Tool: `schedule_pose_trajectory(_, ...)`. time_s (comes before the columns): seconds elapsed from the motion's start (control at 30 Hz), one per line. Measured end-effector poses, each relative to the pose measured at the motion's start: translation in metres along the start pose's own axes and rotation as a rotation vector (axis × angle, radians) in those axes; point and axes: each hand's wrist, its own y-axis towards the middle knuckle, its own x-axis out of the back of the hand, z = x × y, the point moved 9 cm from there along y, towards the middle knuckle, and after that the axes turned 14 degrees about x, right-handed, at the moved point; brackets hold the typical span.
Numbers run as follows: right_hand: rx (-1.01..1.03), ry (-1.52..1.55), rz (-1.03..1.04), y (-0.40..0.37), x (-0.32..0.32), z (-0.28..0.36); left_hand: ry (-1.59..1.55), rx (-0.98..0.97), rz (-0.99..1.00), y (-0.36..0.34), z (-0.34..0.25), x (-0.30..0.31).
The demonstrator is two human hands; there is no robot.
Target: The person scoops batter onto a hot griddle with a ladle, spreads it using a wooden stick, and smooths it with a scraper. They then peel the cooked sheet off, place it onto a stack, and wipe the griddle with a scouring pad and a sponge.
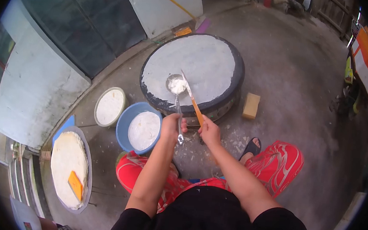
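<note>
Over the mostly coated griddle (239, 76), a paste-laden ladle (177, 102) is being gripped by closed left fingers (184, 124), a spatula (197, 112) by closed right fingers (205, 124).

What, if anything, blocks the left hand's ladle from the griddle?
Nothing visible: the ladle, in the left hand, has its bowl over the griddle. Closest is the knife in the right hand, its blade along the bowl's right edge.
</note>
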Motion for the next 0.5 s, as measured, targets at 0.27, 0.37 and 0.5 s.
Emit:
schedule_pose_trajectory(0.27,0.221,-0.532,-0.328,0.032,0.084,0.002,-0.755,0.420,0.964,-0.088,-0.039,-0.045)
schedule_pose_trajectory(0.37,0.391,-0.430,0.299,-0.001,-0.012,-0.008,-0.736,0.365,1.037,-0.113,-0.062,-0.041)
schedule_pose_trajectory(0.5,0.296,-0.237,0.669,-0.042,-0.054,0.019,-0.647,0.211,0.934,-0.133,-0.088,0.006)
